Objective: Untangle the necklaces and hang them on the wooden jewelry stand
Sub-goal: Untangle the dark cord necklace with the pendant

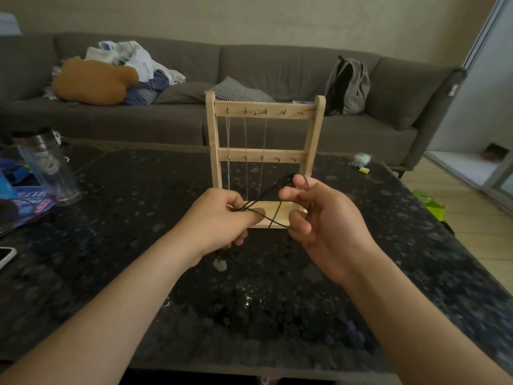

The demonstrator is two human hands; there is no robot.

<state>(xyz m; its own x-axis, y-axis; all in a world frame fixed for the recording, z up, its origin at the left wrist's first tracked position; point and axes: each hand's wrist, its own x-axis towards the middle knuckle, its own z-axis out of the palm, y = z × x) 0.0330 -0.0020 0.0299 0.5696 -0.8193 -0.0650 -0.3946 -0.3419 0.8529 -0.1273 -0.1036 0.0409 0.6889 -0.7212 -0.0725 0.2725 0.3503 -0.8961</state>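
Two grips closed on the black cord (267,192): left hand (219,215) pinching, right hand (322,218) looping it

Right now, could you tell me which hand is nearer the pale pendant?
Left. The left hand is just above the pendant; the right hand is off to its right.

I see a pale, matt wooden stand (317,134) with brassy metal hooks (283,112), thin silvery metal chains (245,134), a matt black cord (266,193) and a glossy speckled bench (138,218).

A single head-worn camera looks forward and down, close over the dark table (111,218).
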